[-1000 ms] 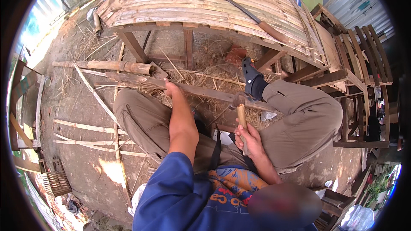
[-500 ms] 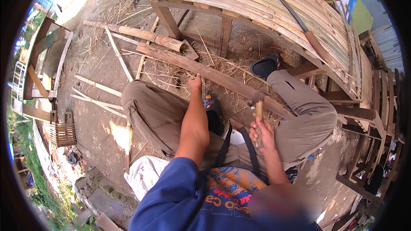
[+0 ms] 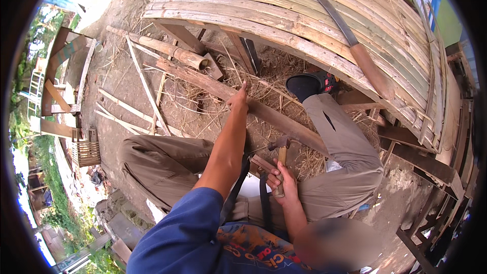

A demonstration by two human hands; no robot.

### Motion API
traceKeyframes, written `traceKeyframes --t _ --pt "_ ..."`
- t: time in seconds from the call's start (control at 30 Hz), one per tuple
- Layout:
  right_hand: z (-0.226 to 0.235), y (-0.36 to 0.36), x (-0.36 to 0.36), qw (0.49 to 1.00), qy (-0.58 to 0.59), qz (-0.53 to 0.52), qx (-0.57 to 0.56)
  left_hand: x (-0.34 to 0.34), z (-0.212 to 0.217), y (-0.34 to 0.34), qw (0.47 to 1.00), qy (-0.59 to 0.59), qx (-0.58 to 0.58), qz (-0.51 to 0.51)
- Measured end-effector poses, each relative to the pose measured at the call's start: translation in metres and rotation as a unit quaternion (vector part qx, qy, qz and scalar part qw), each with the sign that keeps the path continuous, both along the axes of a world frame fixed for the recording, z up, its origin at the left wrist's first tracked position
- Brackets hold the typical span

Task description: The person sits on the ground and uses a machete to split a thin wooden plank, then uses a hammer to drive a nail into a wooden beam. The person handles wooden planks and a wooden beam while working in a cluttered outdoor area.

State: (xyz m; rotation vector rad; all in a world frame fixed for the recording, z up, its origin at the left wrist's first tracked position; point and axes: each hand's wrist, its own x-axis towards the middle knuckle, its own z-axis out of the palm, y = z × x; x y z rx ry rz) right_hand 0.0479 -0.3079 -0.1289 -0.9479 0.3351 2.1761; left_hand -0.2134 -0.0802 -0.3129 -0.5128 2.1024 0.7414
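Note:
A long brown wooden beam [image 3: 289, 122] lies slantwise in front of me, running from the bamboo on the ground toward my right leg. My left hand [image 3: 238, 100] is closed round its middle, thumb pointing up along the far side; the other fingers are partly hidden. In my right hand [image 3: 286, 185] is a hammer [image 3: 282, 156], gripped by its wooden handle with the dark metal head up. The hammer head is apart from the beam, on its near side. Beside the handle, a short reddish-brown piece of wood [image 3: 264, 163] shows near my lap.
A bamboo-slat bench [image 3: 243, 0] stands ahead, with a machete [image 3: 350, 35] lying on it. A thick bamboo pole [image 3: 177, 53] and thin strips [image 3: 144, 81] lie on the dirt at left. Wooden frames [image 3: 431, 162] stand at right. My bent legs flank the beam.
My left hand has moved from the beam's near edge up onto it and closed round it. My right hand has lowered the hammer toward my lap, away from the beam. The view has shifted.

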Motion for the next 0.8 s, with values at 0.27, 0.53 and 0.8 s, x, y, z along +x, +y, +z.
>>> traceKeyframes --t 0.27,0.53,0.8 --pt "0.013 0.013 -0.017 0.998 -0.059 0.033 0.01 0.005 -0.042 0.0 0.985 0.131 -0.109 0.01" --pt "0.001 0.014 -0.022 0.993 -0.104 0.043 -0.04 -0.009 -0.015 -0.077 0.939 -0.045 0.338 -0.033" --pt "0.007 0.005 -0.033 0.976 -0.194 0.088 0.049 -0.076 -0.022 -0.112 0.847 -0.137 0.509 0.068"
